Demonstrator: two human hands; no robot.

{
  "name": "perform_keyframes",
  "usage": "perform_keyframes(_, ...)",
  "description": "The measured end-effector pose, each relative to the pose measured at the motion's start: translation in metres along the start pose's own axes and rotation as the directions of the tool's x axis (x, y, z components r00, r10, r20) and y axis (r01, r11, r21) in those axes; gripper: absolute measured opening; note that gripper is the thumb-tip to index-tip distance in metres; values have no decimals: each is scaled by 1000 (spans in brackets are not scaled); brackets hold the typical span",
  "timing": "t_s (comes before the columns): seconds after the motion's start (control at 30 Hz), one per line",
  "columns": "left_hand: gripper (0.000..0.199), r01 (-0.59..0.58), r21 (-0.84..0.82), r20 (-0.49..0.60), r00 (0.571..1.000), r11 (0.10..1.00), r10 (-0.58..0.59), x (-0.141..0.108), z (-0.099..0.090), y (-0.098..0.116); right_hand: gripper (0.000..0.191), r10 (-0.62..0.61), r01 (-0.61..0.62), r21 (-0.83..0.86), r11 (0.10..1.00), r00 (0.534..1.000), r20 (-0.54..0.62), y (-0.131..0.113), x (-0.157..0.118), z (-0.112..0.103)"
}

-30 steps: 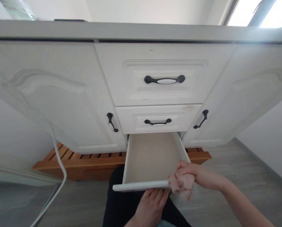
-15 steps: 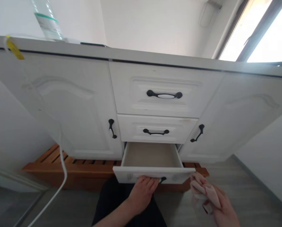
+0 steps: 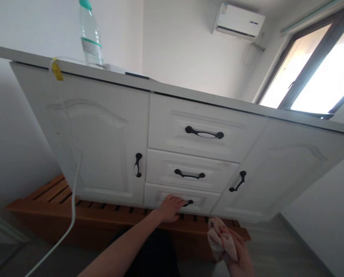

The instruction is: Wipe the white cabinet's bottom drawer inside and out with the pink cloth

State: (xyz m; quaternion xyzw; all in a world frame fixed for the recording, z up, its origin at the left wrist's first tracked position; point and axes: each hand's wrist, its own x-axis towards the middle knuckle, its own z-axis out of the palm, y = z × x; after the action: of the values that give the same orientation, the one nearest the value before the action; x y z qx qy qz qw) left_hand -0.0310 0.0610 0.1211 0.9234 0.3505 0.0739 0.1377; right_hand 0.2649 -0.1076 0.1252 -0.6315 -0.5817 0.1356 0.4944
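bottom drawer (image 3: 181, 199) shut under left hand (image 3: 170, 208); right hand (image 3: 237, 253) grips cloth (image 3: 219, 238).

Left hand (image 3: 169, 208): forearm bare, extended forward and upward from the lower left of the frame, wrist nearly straight, palm down, fingers flat and close together with their tips pressed forward. Right hand (image 3: 237, 252): low at the bottom edge, near the body and well apart from the left, fingers curled closed in a loose fist. Only the left forearm is visible; the right wrist is cut off by the frame.
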Motion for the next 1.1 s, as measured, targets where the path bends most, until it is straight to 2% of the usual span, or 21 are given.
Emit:
perform_keyframes(0.1, 68, 9, -28, -38, 999, 1000, -10, 0, -1, 5, 35, -38, 36, -17, 999, 987, -157, -9, 21, 12)
perform_keyframes(0.2, 64, 66, -54, -131, 989, 996, -72, -16, 2, 17, 35, -122, 96, -104, 990, 951, -284, -18, 61, 28)
perform_keyframes(0.27, 65, 122, -64, -203, 970, 990, -133, -42, 15, 21, 36, -207, 155, -177, 972, 922, -327, -13, 86, 42)
perform_keyframes(0.3, 68, 157, -67, -233, 958, 985, -168, -59, 26, 20, 36, -252, 191, -204, 960, 907, -337, -7, 95, 50)
perform_keyframes(0.37, 73, 250, -76, -335, 906, 965, -261, -102, 58, 10, 35, -334, 261, -239, 935, 875, -350, 7, 106, 70)
perform_keyframes(0.43, 71, 451, -89, -413, 794, 888, -445, -148, 94, -6, 34, -397, 308, -278, 910, 842, -365, 17, 106, 93)
perform_keyframes(0.5, 61, 720, -135, -442, 571, 681, -692, -187, 126, -22, 35, -446, 343, -324, 882, 829, -336, 16, 98, 118)
perform_keyframes(0.53, 57, 813, -137, -410, 474, 566, -779, -202, 138, -28, 37, -468, 367, -341, 865, 836, -288, 10, 92, 130)
perform_keyframes(0.57, 56, 872, -123, -363, 405, 474, -839, -212, 146, -31, 39, -488, 395, -353, 848, 842, -231, 1, 86, 142)
perform_keyframes(0.63, 54, 919, -86, -265, 351, 384, -898, -221, 151, -33, 41, -509, 441, -365, 820, 853, -112, -23, 74, 167)
perform_keyframes(0.7, 55, 928, -58, -195, 351, 368, -916, -216, 147, -32, 43, -511, 466, -368, 805, 859, -31, -52, 62, 194)
perform_keyframes(0.77, 57, 925, -42, -171, 366, 377, -915, -208, 142, -30, 47, -518, 500, -363, 787, 854, 53, -82, 51, 225)
perform_keyframes(0.9, 58, 910, -28, -191, 402, 415, -895, -200, 139, -30, 63, -550, 623, -329, 710, 782, 293, -131, 32, 281)
perform_keyframes(1.0, 58, 911, -23, -195, 400, 412, -895, -206, 140, -32, 60, -585, 702, -289, 651, 707, 398, -147, 30, 308)
perform_keyframes(1.1, 58, 915, -12, -207, 392, 403, -896, -214, 139, -35, 44, -635, 767, -261, 586, 635, 440, -142, 43, 316)
